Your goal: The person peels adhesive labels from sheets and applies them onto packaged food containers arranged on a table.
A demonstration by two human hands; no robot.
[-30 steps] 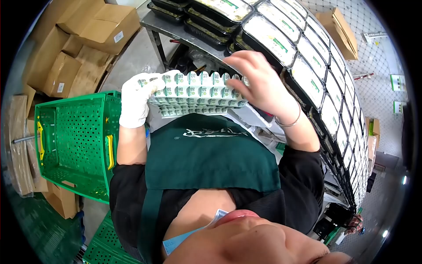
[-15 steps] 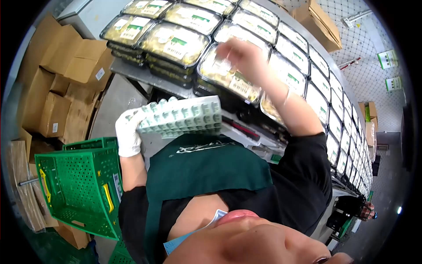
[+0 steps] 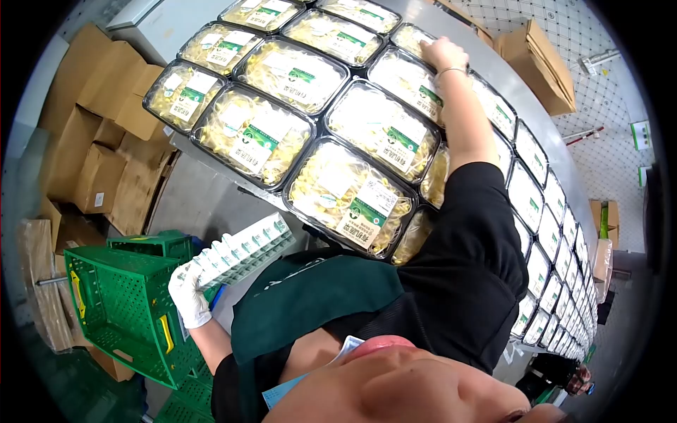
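Note:
My left hand [image 3: 189, 290], in a white glove, is closed round a bent stack of label sheets [image 3: 243, 250] with rows of green and white labels, held in front of my apron. My bare right hand [image 3: 446, 55] stretches to the far side of the table, over a clear-lidded pack of bean sprouts [image 3: 411, 39]. Its fingers are bent together at the lid; whatever they pinch is hidden. Nearer me lie more labelled packs of bean sprouts, such as a front pack [image 3: 351, 201] in a black tray. My right sleeve covers some packs.
The metal table [image 3: 211, 166] carries close-set packs that run far off to the right. Green crates [image 3: 127, 310] stand at the lower left, with cardboard boxes [image 3: 99, 180] behind them. Another carton [image 3: 539, 67] sits beyond the table. A person [image 3: 564, 374] is at the far right.
My right hand has reached farther across the table, from a near pack to a far one. My left hand has dropped lower and leftward with the label sheets. The view has shifted closer over the packs.

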